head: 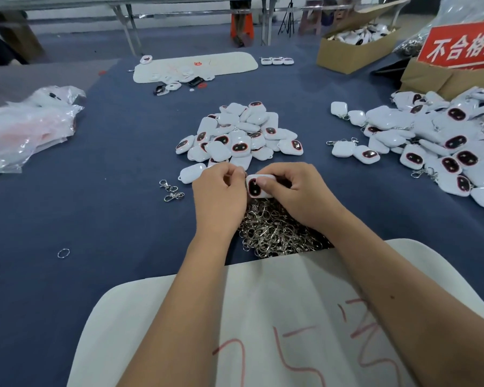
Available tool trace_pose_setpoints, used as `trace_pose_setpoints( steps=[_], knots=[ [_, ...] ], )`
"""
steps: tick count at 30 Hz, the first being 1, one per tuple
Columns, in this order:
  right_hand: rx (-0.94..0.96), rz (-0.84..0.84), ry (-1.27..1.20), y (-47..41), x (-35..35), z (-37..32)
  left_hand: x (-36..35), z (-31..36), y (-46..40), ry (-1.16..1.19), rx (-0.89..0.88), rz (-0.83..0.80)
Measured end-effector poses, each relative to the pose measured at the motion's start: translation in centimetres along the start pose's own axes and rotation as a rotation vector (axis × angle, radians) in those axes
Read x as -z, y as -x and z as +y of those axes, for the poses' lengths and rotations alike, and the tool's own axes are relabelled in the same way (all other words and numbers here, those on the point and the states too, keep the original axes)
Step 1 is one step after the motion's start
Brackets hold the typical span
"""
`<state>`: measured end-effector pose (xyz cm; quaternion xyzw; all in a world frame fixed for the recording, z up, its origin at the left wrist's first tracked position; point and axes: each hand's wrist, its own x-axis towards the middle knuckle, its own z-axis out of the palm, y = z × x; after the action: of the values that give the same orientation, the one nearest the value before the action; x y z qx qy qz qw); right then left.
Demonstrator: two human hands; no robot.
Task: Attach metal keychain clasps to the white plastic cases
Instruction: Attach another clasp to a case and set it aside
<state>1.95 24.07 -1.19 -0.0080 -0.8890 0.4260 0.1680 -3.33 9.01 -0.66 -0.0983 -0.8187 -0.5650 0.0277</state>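
Right hand grips case at frame centre, above clasp heap. Left hand pinched at case's left edge, probably on clasp; clasp itself hidden. Advice: hold case steady, feed ring fully through its loop. Counts: two case piles, centre and right; two loose clasps left of hands.

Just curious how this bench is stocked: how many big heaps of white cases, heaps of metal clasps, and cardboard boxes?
White case heaps: 2, centre heap, right heap
Metal clasp heap: 1
Cardboard boxes: 2, far box, near box
Total: 5
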Motion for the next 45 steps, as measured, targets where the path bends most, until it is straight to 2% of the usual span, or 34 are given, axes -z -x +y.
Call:
trace_pose_setpoints(
  steps=[7,17,20,27,30,32,35,40,45],
  knots=[
    [0.003,0.023,-0.119,-0.1,-0.1,0.3,-0.2,-0.2,0.0,0.044,-0.045,0.013],
    [-0.032,0.178,-0.161,-0.5,0.1,1.2,-0.4,-0.2,0.1,0.121,-0.084,-0.039],
    [-0.024,0.243,-0.179,-0.5,0.2,1.0,-0.4,-0.5,0.0,0.016,-0.126,-0.064],
    [-0.169,0.409,-0.317,-0.6,0.5,0.8,-0.9,0.3,0.5,-0.469,-0.253,-0.298],
    [-0.132,0.449,-0.291,-0.5,0.4,0.7,-0.9,0.6,0.4,-0.557,-0.273,-0.368],
    [-0.127,0.476,-0.336,-0.5,0.4,0.6,-1.0,0.3,0.4,-0.520,-0.267,-0.362],
    [-0.133,0.458,-0.470,-0.5,0.6,0.6,-1.2,-0.3,0.3,-0.366,-0.239,-0.264],
    [0.022,0.380,-0.407,-0.2,0.3,-0.1,-1.2,-0.5,0.0,-0.096,-0.161,-0.124],
    [0.066,0.329,-0.329,0.1,-0.6,-0.8,-1.1,-0.3,-0.1,0.126,-0.062,-0.057]
  ],
)
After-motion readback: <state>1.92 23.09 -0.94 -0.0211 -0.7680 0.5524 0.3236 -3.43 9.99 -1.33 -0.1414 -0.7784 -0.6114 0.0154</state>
